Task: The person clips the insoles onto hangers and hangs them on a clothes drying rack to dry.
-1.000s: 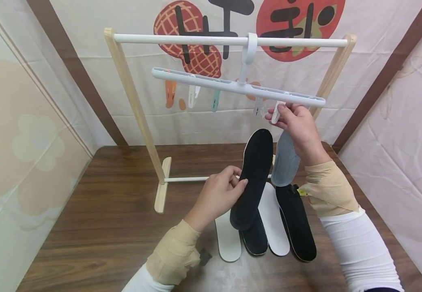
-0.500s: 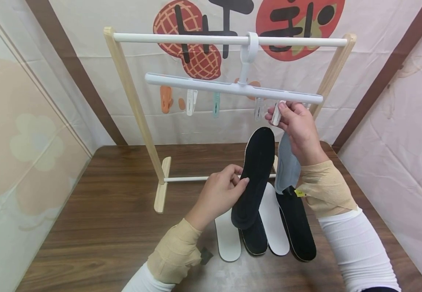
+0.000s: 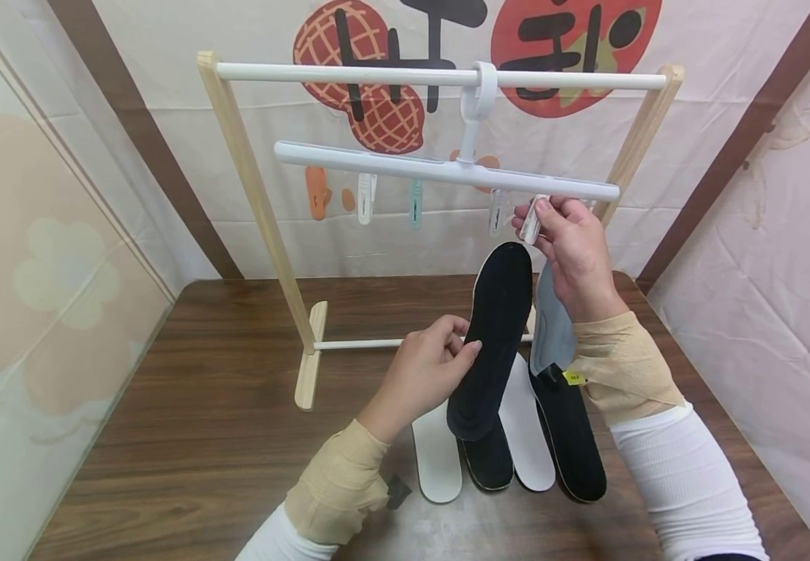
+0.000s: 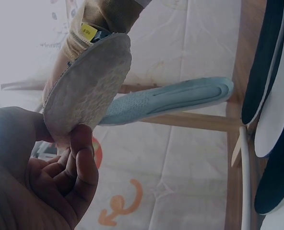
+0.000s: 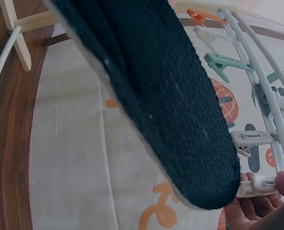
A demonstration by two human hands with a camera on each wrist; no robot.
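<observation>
My left hand point(image 3: 422, 374) pinches the edge of a black insole point(image 3: 491, 343), held upright above the table; its pale underside point(image 4: 91, 84) faces the left wrist view. With thumb and fingers my right hand point(image 3: 576, 253) pinches a white clothespin point(image 3: 530, 223) on the right part of a white hanger point(image 3: 391, 163). The black insole's top end is just below that clothespin, and they look apart in the right wrist view. A grey-blue insole point(image 3: 551, 331) hangs behind my right wrist; its upper end is hidden in the head view.
Orange point(image 3: 317, 192), white point(image 3: 366, 198), teal point(image 3: 415, 204) and clear point(image 3: 496, 212) clothespins hang along the hanger. A wooden rack point(image 3: 254, 195) with a white rod carries it. Several white and black insoles point(image 3: 573, 444) lie side by side on the brown table point(image 3: 223, 452).
The hanger has turned slightly, its left end shifting left. My left hand has brought the black insole slightly up and right. The grey-blue insole has swung a little right. My right hand keeps its pinch.
</observation>
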